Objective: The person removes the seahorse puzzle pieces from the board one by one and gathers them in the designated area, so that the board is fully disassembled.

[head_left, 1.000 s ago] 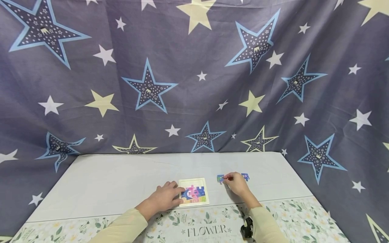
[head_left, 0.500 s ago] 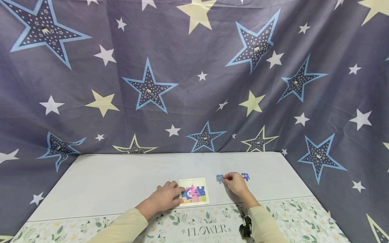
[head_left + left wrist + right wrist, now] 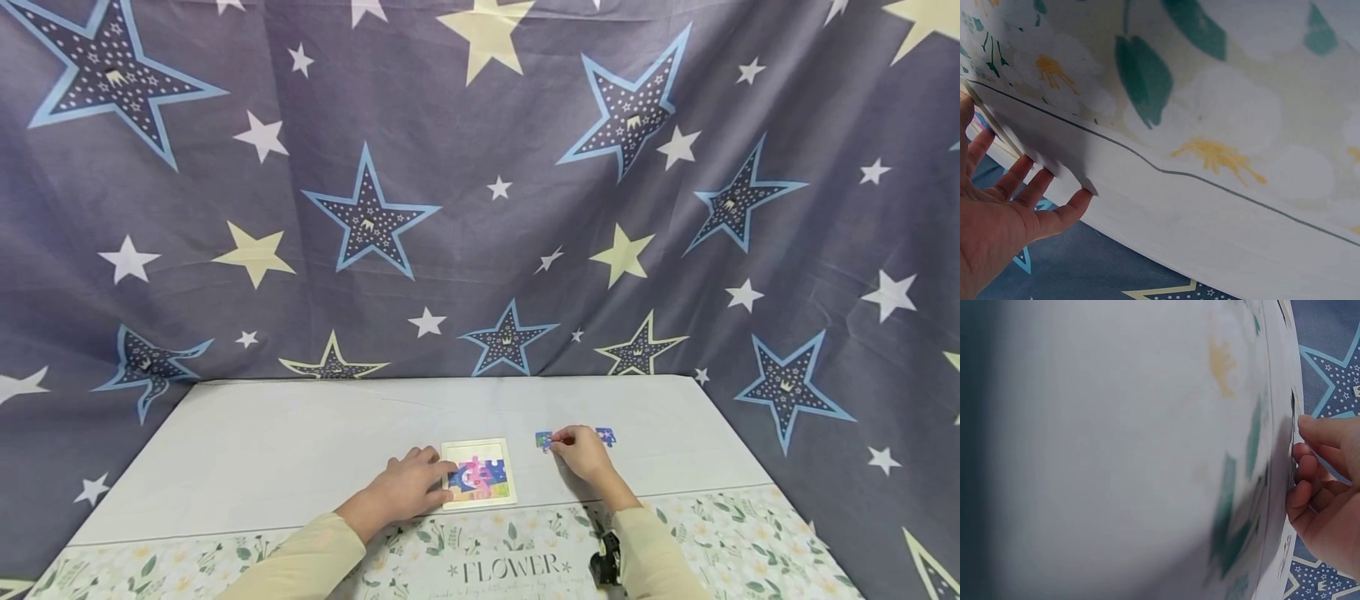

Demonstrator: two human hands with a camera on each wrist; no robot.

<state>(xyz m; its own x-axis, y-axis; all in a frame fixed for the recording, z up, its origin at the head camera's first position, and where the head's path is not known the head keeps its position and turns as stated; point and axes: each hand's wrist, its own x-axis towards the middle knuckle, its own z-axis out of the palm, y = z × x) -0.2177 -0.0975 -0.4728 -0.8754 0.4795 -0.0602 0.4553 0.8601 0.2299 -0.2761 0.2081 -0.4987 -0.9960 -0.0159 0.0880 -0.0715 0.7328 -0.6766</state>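
A square puzzle tray [image 3: 512,487] with a pale frame lies on the white table, its lower part filled with pink, blue and yellow pieces and its upper strip bare. My left hand [image 3: 408,485] rests over the tray's left edge with relaxed, spread fingers; in the left wrist view the same hand [image 3: 1007,206] has its fingertips along that edge. Right of the tray, my right hand [image 3: 583,452] pinches at a small blue-green puzzle piece [image 3: 543,439] between thumb and curled fingers. In the right wrist view the right hand [image 3: 1329,487] shows curled fingers, the piece hidden.
Blue and purple puzzle pieces [image 3: 606,436] lie just beyond the right hand, partly covered by it. A floral cloth [image 3: 420,558] with lettering runs along the table's near side. Behind stands a grey-blue star-patterned curtain [image 3: 450,167]. A black device [image 3: 605,562] sits by the right sleeve.
The blue-green piece under the right fingertips shifts very slightly left, then back. The left hand and the tray stay where they were.
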